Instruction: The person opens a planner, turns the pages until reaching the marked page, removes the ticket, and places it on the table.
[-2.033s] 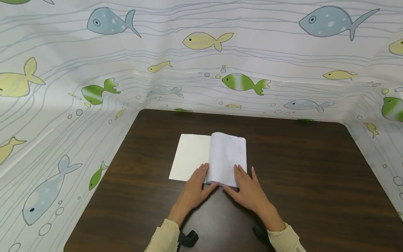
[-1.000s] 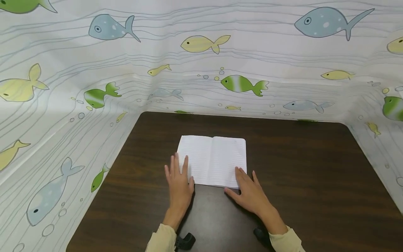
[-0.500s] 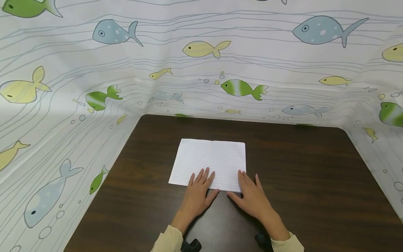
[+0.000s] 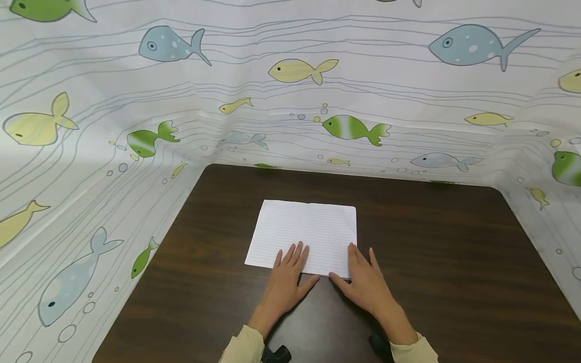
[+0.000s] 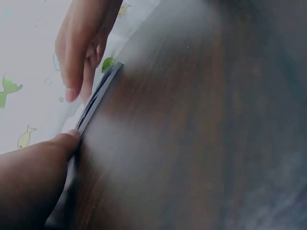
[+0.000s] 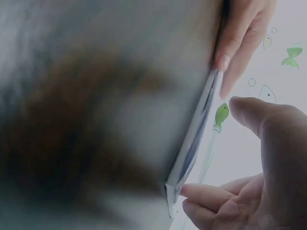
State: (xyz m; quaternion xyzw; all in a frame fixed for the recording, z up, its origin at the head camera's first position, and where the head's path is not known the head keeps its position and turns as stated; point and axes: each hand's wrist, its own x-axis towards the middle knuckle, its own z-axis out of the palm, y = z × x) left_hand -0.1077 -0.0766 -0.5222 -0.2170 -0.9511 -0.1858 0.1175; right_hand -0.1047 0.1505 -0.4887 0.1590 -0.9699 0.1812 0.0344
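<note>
An open notebook [image 4: 313, 227] with ruled white pages lies flat on the dark wooden table [image 4: 431, 252]. My left hand [image 4: 283, 282] rests with straight, spread fingers on the lower middle of the pages, its thumb by the near edge. Along the lower right edge of the right page lies my right hand [image 4: 368, 283], fingers extended, with its thumb at the near edge. In the left wrist view the left thumb [image 5: 67, 143] touches the edge of the notebook [image 5: 98, 98]. The right wrist view has the right fingers [image 6: 211, 194] at the corner of the notebook [image 6: 194, 139].
A white sheet [image 4: 372, 91] printed with fish and wavy lines stands around the back and sides of the table. Dark wrist straps [image 4: 276, 354] sit under both sleeves.
The left hand has turned a page over to the left, smoothed the left side and moved back to the lower middle. The right hand has stayed at the right page.
</note>
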